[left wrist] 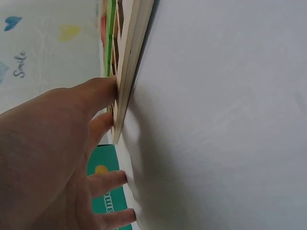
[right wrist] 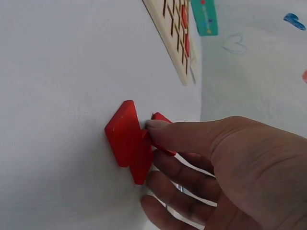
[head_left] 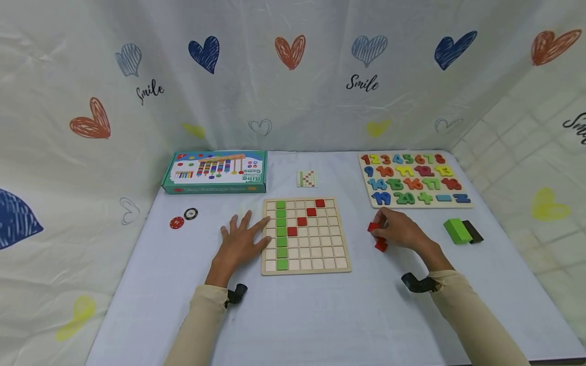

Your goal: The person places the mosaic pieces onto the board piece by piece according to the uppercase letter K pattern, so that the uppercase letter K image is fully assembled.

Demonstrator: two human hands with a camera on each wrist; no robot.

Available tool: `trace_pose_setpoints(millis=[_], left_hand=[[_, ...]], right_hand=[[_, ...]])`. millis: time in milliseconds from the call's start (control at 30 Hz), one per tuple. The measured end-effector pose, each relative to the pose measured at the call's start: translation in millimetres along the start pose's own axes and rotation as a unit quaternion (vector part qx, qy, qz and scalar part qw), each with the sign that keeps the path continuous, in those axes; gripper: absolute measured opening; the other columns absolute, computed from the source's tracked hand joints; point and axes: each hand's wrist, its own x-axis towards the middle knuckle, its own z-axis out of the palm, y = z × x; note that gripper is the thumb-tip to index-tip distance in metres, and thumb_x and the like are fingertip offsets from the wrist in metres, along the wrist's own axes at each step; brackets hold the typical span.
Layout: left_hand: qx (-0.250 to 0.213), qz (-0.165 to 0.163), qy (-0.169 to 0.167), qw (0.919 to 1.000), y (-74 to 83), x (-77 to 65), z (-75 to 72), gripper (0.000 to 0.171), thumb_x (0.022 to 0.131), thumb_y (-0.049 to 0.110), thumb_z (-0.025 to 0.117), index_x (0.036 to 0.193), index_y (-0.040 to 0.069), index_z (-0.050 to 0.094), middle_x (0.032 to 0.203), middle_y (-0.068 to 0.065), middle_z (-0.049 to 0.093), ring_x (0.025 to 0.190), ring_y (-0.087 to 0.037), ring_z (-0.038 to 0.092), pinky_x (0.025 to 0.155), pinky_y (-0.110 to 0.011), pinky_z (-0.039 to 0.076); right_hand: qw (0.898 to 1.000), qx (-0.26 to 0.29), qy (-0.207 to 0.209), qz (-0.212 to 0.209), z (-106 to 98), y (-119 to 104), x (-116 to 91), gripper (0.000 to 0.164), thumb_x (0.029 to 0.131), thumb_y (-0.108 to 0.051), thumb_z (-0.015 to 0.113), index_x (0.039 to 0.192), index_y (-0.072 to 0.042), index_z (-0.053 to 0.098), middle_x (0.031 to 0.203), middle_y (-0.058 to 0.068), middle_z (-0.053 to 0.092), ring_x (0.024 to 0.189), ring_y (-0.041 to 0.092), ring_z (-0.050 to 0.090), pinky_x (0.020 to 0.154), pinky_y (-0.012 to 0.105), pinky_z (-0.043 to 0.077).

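A square wooden grid board (head_left: 305,273) lies mid-table, with a column of green tiles (head_left: 281,242) and a diagonal of red tiles (head_left: 301,221) in its cells. My left hand (head_left: 238,246) spreads its fingers at the board's left side; thumb and index finger touch the edge, while the other fingers reach past it in the left wrist view. To the right of the board, my right hand (head_left: 400,231) pinches a red tile (right wrist: 162,136) between thumb and index finger. Two more red tiles (right wrist: 125,134) lie against each other on the cloth beside the fingertips.
A small pattern card (head_left: 307,179) lies behind the board. At back left is a game box (head_left: 215,173); at back right, a number puzzle board (head_left: 414,180). Red and black round chips (head_left: 176,222) lie left. Green blocks (head_left: 457,231) and a dark block (head_left: 473,232) lie right.
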Motion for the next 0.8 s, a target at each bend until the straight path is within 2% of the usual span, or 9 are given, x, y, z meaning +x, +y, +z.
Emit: trace_pose_setpoints(millis=[133,233,367,567,667,800], left_hand=[[0.003,-0.003,-0.004,1.0000,-0.7,-0.2,0.1,0.064,0.104,0.050,0.064,0.163,0.036,0.044,0.176,-0.018,0.021,0.159,-0.055,0.009,0.117,-0.084,0.011],[0.007,-0.007,-0.009,0.9999,-1.1,0.4,0.1,0.064,0.105,0.052,0.062,0.164,0.037,0.042,0.176,-0.017,0.019,0.159,-0.054,0.008,0.118,-0.083,0.010],[0.009,-0.007,-0.007,0.9999,-0.5,0.6,0.0,0.064,0.104,0.051,0.063,0.164,0.036,0.043,0.176,-0.017,0.019,0.159,-0.054,0.009,0.118,-0.083,0.010],[0.007,-0.001,-0.002,1.0000,0.2,-0.1,-1.1,0.065,0.104,0.050,0.064,0.163,0.035,0.043,0.176,-0.018,0.020,0.159,-0.055,0.009,0.117,-0.084,0.011],[0.006,-0.002,-0.003,1.0000,-0.5,0.2,-0.4,0.065,0.104,0.050,0.064,0.164,0.035,0.043,0.176,-0.018,0.020,0.159,-0.055,0.009,0.118,-0.084,0.011],[0.006,-0.002,-0.006,1.0000,-1.0,1.6,1.5,0.065,0.105,0.051,0.062,0.164,0.035,0.042,0.176,-0.018,0.019,0.159,-0.055,0.008,0.118,-0.083,0.010]], right_hand=[[0.999,-0.001,0.019,-0.034,1.0,-3.5,-0.2,0.023,0.098,-0.016,0.076,0.113,-0.006,0.062,0.106,0.014,0.069,0.087,0.024,0.063,0.071,0.032,0.057],[0.997,0.007,0.034,-0.071,2.8,-15.4,-0.2,0.018,0.099,-0.014,0.075,0.112,-0.007,0.064,0.106,0.011,0.070,0.089,0.023,0.063,0.071,0.031,0.056],[0.988,0.023,0.042,-0.144,13.8,-45.1,-1.1,0.016,0.099,-0.012,0.075,0.112,-0.008,0.067,0.103,0.006,0.072,0.089,0.020,0.063,0.071,0.031,0.055],[0.970,0.064,0.011,-0.235,47.5,-93.6,1.6,0.013,0.099,-0.011,0.075,0.110,-0.009,0.068,0.099,-0.001,0.073,0.089,0.015,0.064,0.073,0.028,0.055],[0.964,0.072,0.004,-0.256,65.2,-110.1,6.5,0.013,0.098,-0.011,0.076,0.109,-0.010,0.069,0.098,-0.002,0.073,0.087,0.013,0.063,0.075,0.026,0.055],[0.967,0.069,-0.001,-0.247,82.3,-118.3,12.8,0.011,0.098,-0.014,0.077,0.107,-0.012,0.071,0.094,-0.005,0.071,0.083,0.011,0.060,0.072,0.025,0.053]])
